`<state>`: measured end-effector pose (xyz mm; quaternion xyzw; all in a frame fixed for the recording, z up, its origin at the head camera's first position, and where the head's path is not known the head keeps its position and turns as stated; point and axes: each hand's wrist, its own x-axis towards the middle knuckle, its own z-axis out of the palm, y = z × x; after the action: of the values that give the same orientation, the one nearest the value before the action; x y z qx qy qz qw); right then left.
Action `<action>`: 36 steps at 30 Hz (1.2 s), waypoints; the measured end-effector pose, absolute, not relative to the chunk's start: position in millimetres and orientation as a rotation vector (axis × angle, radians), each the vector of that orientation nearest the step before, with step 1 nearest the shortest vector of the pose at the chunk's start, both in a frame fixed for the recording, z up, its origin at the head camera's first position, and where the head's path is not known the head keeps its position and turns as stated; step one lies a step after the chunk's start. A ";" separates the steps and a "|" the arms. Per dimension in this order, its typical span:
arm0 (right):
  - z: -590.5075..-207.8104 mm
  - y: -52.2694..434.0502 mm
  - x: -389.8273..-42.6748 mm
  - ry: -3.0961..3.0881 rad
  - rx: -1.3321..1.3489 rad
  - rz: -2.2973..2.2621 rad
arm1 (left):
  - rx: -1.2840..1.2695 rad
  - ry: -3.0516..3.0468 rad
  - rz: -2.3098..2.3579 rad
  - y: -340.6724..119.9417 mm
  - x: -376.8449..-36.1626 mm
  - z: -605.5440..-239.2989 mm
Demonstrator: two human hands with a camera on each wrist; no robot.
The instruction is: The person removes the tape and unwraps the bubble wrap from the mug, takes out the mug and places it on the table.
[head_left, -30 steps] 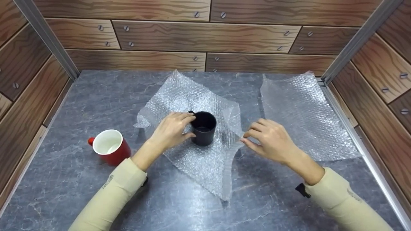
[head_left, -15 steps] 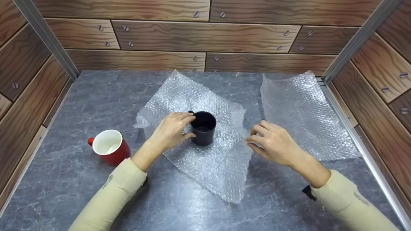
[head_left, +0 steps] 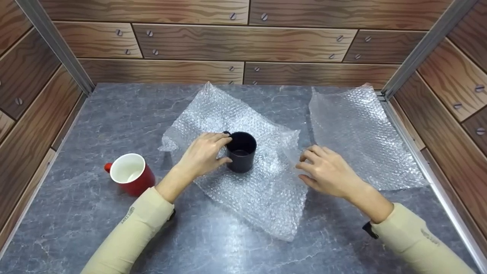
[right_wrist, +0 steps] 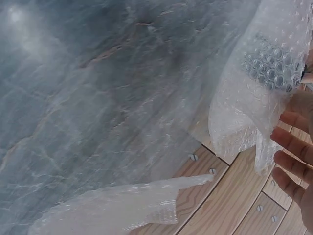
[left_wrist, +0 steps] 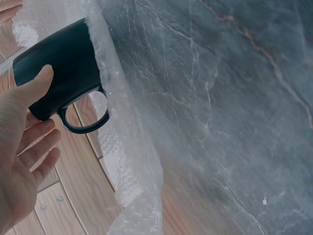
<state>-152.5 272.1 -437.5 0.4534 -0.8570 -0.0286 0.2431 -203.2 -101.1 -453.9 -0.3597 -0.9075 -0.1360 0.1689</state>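
Observation:
A black mug (head_left: 241, 154) stands upright on a sheet of bubble wrap (head_left: 266, 198) laid cornerwise in the middle of the table. My left hand (head_left: 205, 154) holds the mug from its left side, the thumb (left_wrist: 43, 78) on its wall and a finger by the rim near the handle (left_wrist: 85, 125). At the sheet's right edge is my right hand (head_left: 328, 169), its fingers (right_wrist: 293, 147) loosely bent and spread beside the wrap. Whether its thumb touches the film is hard to tell. To the left of the left hand stands a red mug (head_left: 139, 182), white inside.
A second sheet of bubble wrap (head_left: 361, 140) lies flat at the right back of the grey marbled table (head_left: 114, 110). Wood-patterned walls (head_left: 243, 43) enclose the back and sides, with metal rails (head_left: 422, 45) at the corners.
The folded right edge of the bubble wrap has spread out to the right and flattened. My right hand has let go of it and drawn slightly right. The left hand and both mugs stay put.

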 end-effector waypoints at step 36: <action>-472.6 281.8 -157.7 -2.530 1.239 -0.258 | -1.029 -2.582 -0.377 -101.8 -203.3 -453.5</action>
<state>-157.7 281.8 -472.6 0.4328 -0.8833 -0.0903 0.1557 -203.3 -101.8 -453.5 -0.3616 -0.9075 -0.1325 0.1678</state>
